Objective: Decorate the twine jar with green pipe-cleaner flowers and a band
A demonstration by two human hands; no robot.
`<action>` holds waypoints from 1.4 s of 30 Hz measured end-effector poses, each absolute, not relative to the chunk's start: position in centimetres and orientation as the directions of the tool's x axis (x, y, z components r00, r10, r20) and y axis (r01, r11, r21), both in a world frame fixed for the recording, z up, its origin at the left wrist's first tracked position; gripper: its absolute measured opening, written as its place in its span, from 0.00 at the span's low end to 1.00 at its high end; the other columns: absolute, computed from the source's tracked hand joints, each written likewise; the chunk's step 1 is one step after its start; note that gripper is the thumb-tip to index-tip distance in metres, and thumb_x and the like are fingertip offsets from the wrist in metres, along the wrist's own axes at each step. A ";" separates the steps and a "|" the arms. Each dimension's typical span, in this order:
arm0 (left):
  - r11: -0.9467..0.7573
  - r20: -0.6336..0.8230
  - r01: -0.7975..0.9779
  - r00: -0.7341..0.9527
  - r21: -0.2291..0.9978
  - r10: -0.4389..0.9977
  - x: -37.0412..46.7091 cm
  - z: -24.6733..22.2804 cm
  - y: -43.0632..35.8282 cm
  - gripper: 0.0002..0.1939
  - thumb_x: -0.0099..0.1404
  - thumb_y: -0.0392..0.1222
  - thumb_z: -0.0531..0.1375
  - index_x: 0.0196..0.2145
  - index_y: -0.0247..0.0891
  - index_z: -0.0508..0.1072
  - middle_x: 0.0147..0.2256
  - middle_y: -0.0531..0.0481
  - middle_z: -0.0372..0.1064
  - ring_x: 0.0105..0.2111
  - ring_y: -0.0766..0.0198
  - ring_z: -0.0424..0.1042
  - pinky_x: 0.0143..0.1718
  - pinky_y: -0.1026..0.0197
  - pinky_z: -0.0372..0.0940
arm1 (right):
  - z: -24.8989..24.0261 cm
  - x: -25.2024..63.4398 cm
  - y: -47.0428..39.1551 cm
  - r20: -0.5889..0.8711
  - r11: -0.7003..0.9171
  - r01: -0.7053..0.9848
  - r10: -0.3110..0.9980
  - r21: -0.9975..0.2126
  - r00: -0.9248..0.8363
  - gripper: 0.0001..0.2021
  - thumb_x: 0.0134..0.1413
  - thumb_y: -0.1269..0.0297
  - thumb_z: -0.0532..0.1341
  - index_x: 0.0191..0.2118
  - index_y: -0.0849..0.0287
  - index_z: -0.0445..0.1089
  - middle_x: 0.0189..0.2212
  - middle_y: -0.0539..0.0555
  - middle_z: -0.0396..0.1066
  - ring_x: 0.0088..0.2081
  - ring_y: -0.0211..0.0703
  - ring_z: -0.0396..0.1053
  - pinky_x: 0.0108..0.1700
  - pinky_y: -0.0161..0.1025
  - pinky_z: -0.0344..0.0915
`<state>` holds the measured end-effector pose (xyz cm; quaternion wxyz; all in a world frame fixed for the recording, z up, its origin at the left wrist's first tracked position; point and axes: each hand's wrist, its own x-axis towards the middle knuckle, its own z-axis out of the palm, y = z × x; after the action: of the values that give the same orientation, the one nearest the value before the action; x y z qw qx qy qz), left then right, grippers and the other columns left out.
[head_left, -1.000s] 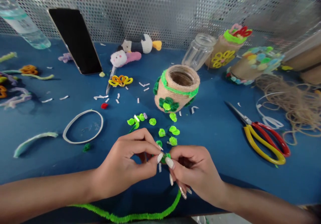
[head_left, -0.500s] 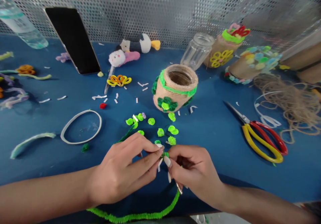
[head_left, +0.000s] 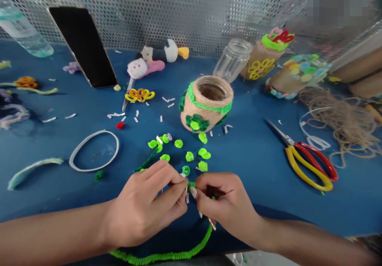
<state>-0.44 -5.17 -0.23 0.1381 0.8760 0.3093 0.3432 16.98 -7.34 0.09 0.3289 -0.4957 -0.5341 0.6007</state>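
My left hand (head_left: 152, 204) and my right hand (head_left: 228, 204) meet in front of the jar, fingertips pinched around a small green pipe cleaner piece (head_left: 191, 185). Fingers cover most of that piece. A thin white strip (head_left: 187, 197) hangs beside my left fingertips. Below, a long bright green pipe cleaner (head_left: 167, 256) curves up to my right hand; whether its end joins the small piece I cannot tell. Just beyond my fingers lie several green pipe cleaner coils (head_left: 189, 156). Behind them stands a twine-wrapped jar (head_left: 186, 113) with green trim and a flower.
Scissors (head_left: 310, 166) with red and yellow handles lie right, near loose twine (head_left: 337, 115). A glass jar (head_left: 232, 59) and decorated containers (head_left: 259, 61) stand behind. At left are a white ring (head_left: 71, 154), a leaning phone (head_left: 85, 47) and a bottle (head_left: 26, 31). Paper scraps are scattered about.
My fingertips have shifted slightly, closing more over the small green piece. The whole scene sits a little further left in view. Objects on the table otherwise stay put.
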 end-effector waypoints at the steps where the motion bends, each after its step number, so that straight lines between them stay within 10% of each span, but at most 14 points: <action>1: -0.769 0.522 0.447 0.565 0.458 0.639 -0.4 -0.1 -5.2 0.06 0.59 0.28 0.56 0.31 0.34 0.70 0.26 0.52 0.65 0.26 0.68 0.62 0.26 0.65 0.63 | 0.2 17.0 -7.3 -0.271 -0.250 0.109 0.915 -0.962 -0.300 0.08 0.44 0.73 0.55 0.17 0.61 0.60 0.12 0.44 0.56 0.13 0.28 0.54 0.15 0.26 0.51; 20: -0.763 0.570 0.337 0.516 0.551 0.639 -1.0 0.3 -5.2 0.15 0.56 0.33 0.58 0.43 0.30 0.71 0.38 0.43 0.67 0.35 0.63 0.67 0.33 0.60 0.68 | 0.2 17.3 -7.5 -0.331 -0.354 -0.012 0.887 -0.935 -0.323 0.08 0.44 0.72 0.59 0.18 0.61 0.61 0.12 0.44 0.58 0.12 0.28 0.57 0.14 0.25 0.55; 42: -0.737 0.539 0.378 0.509 0.561 0.671 -0.9 0.2 -4.6 0.07 0.60 0.27 0.56 0.35 0.34 0.70 0.31 0.50 0.66 0.32 0.67 0.65 0.32 0.63 0.65 | -0.1 17.5 -7.3 -0.274 -0.335 -0.102 0.882 -0.937 -0.382 0.03 0.48 0.71 0.60 0.25 0.62 0.68 0.16 0.46 0.64 0.14 0.28 0.60 0.16 0.25 0.59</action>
<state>-0.88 -4.63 0.24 0.1896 0.8477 0.3094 0.3870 17.52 -7.26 -0.13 0.3537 -0.4287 -0.4553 0.6956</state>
